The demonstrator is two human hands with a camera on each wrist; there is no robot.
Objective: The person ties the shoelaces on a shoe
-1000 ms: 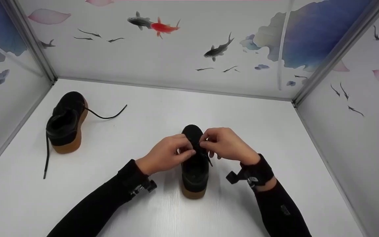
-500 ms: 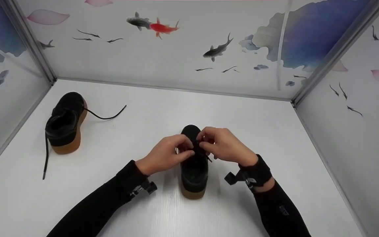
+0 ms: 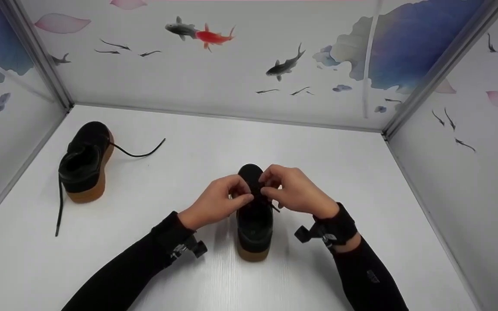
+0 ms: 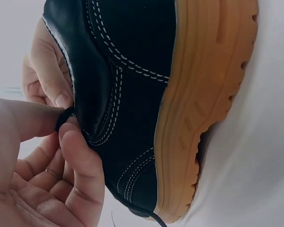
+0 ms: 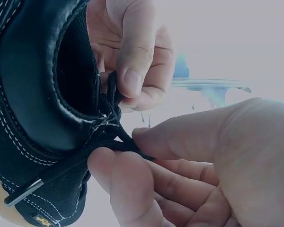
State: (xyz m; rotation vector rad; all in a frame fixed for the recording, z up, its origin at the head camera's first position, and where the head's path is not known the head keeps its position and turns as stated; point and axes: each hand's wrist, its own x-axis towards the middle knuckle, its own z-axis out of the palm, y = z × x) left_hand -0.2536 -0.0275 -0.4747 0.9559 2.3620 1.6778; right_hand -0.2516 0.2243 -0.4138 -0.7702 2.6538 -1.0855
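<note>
A black shoe (image 3: 254,229) with a tan sole stands upright on the table, its toe pointing away, below both hands in the head view. My left hand (image 3: 222,196) is at the left of its lacing and pinches a black lace loop (image 5: 112,85) between thumb and finger. From the right side, my right hand (image 3: 294,190) pinches another part of the shoelace (image 5: 132,142) with thumb and fingertips. The laces cross at the top of the tongue. A free lace end with a metal tip (image 5: 23,191) hangs along the shoe's side.
A second black shoe (image 3: 85,175) stands at the left of the white table (image 3: 180,276), its laces untied. One lace (image 3: 138,155) stretches right, the other trails toward the front. Printed panels (image 3: 227,82) enclose the back and sides.
My right hand's fingers have shifted slightly toward the toe, and the free lace end at the shoe's right has moved a little. My left hand keeps its pinch with hardly any movement.
</note>
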